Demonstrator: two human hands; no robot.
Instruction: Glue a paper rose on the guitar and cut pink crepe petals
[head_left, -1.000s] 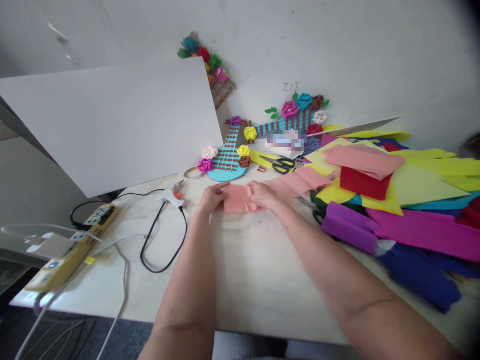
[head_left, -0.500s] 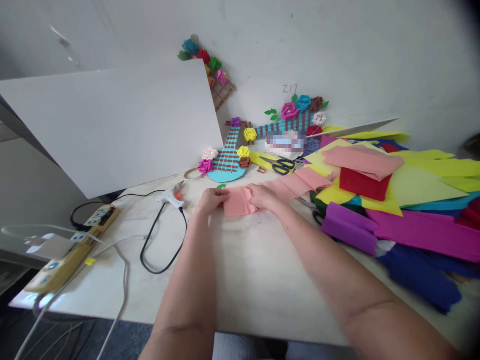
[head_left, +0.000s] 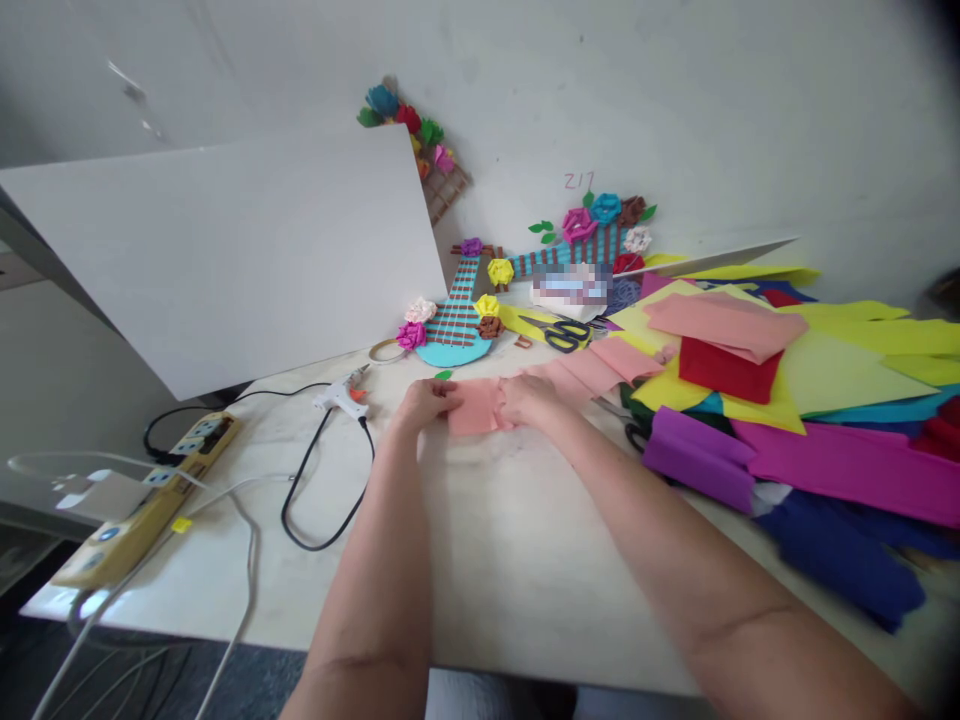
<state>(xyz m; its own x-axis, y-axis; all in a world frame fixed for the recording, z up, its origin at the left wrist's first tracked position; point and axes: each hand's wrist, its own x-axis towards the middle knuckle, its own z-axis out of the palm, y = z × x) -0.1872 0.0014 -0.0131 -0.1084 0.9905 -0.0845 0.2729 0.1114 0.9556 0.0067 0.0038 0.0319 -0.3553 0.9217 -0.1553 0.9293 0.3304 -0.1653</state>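
A small piece of pink crepe paper (head_left: pixel 474 407) lies low over the white table between my hands. My left hand (head_left: pixel 427 402) pinches its left edge with thumb and fingers. At its right edge, which looks folded and creased, my right hand (head_left: pixel 527 400) is closed on the paper; some fingertips are hidden. Just beyond the paper lies a small green leaf (head_left: pixel 444 375). A longer pink crepe strip (head_left: pixel 592 370) runs off to the right behind my right hand. Farther back stands a blue paper guitar (head_left: pixel 454 345) trimmed with paper flowers.
To the left are a white glue gun (head_left: pixel 343 395) with its looping black cord and a yellow power strip (head_left: pixel 150 505). Black scissors (head_left: pixel 566 335) rest near the back. Coloured crepe paper (head_left: pixel 847 460) is heaped on the right. A large white board (head_left: pixel 300 260) leans at the back left.
The paper has come slightly nearer to me, baring the green leaf. My right fingers have shifted on its right edge, where the fold now lies flatter. My left hand keeps its pinch.
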